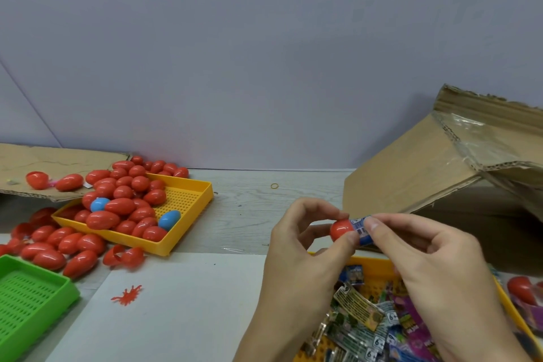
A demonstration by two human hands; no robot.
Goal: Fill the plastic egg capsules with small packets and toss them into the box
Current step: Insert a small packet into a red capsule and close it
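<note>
My left hand (299, 247) holds a red egg capsule half (340, 229) between thumb and fingers. My right hand (423, 256) pinches a small blue packet (363, 231) whose end sits in the capsule's open mouth. Below the hands, a yellow tray (371, 269) holds several small packets (361, 308). A yellow tray (188, 200) at the left is heaped with red egg capsules (123, 206) and two blue ones (169, 219). The cardboard box (446, 167) stands at the right, just behind my right hand.
More red capsules (58, 247) lie loose on the table left of the yellow tray, some on a flat cardboard sheet (35, 161). A green tray (32, 297) sits at the lower left. A white sheet with a red splat mark (127, 295) covers the near table. A rubber band (274, 185) lies by the wall.
</note>
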